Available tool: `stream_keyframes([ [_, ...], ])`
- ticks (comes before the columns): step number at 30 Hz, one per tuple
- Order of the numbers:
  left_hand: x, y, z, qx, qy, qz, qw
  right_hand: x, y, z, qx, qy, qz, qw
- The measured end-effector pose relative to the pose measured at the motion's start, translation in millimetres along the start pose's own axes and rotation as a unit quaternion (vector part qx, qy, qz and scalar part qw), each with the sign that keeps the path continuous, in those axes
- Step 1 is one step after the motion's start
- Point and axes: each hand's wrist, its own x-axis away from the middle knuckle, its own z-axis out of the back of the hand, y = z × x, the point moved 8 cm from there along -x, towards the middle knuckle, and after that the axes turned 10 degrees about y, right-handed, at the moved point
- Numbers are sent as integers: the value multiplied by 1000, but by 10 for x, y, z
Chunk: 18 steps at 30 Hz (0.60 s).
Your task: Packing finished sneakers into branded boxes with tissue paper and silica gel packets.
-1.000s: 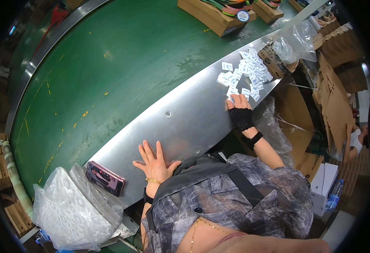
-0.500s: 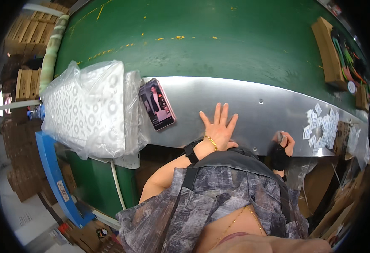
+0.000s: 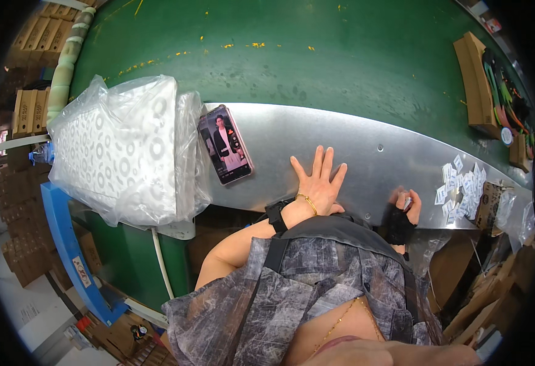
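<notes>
**Left hand flat on metal ledge, right hand closed near loose packets**

The reference point is the rectangular, pink-edged phone (image 3: 226,145) with a lit screen. To its right, the bare left hand (image 3: 319,194) lies open, palm down, fingers spread, holding nothing; the posture suggests bracing. Further right of the phone, the right hand (image 3: 405,213), in a black fingerless glove, has its fingers closed on what appears to be a small pale item (image 3: 407,200); blur prevents firm identification. The flat, square white packets (image 3: 464,188) lie loose and overlapping well to the phone's right, presumably spread there for easy pick-up by that hand.

Just left of the phone sits a bulky white patterned bundle in clear plastic (image 3: 127,146). The phone is angled, probably for viewing.

The phone rests on a smooth grey metal ledge (image 3: 280,140). Beyond it runs a broad green surface (image 3: 341,73) with worn yellow marks. Far right of the phone, an open brown cardboard box (image 3: 477,85) holds multicoloured strips (image 3: 506,91). Far left are stacked brown cartons (image 3: 32,113) and, lower, a blue frame (image 3: 66,244).
</notes>
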Motion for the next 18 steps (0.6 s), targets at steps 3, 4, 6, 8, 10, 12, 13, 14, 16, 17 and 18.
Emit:
stream_keyframes([
  [3,-3,6,15,3,3,-3,1000,-45,-129,21,27,4,6,1000],
  [4,-1,5,15,3,3,-2,1000,-59,-252,51,50,30,71,996],
  [6,2,3,12,1,1,0,1000,-44,-347,77,72,55,135,987],
  [8,0,-1,-1,0,-1,1,1000,-42,-278,80,63,51,111,990],
  [10,2,-2,-7,-2,-2,1,1000,-49,-276,90,54,57,105,991],
  [12,6,-4,-8,-4,-3,2,1000,-52,-243,96,44,63,99,992],
  [13,5,-1,-5,-4,-2,1,1000,-48,-198,96,34,65,103,992],
  [14,5,1,-5,-3,-3,0,1000,-41,-175,92,23,66,106,992],
  [16,6,0,-6,-3,-4,0,1000,-30,-190,79,26,80,117,990],
  [17,7,4,-5,-1,-2,-1,1000,-25,-210,88,29,95,126,987],
  [18,7,7,-3,2,0,-3,1000,-24,-216,90,28,94,127,987],
])
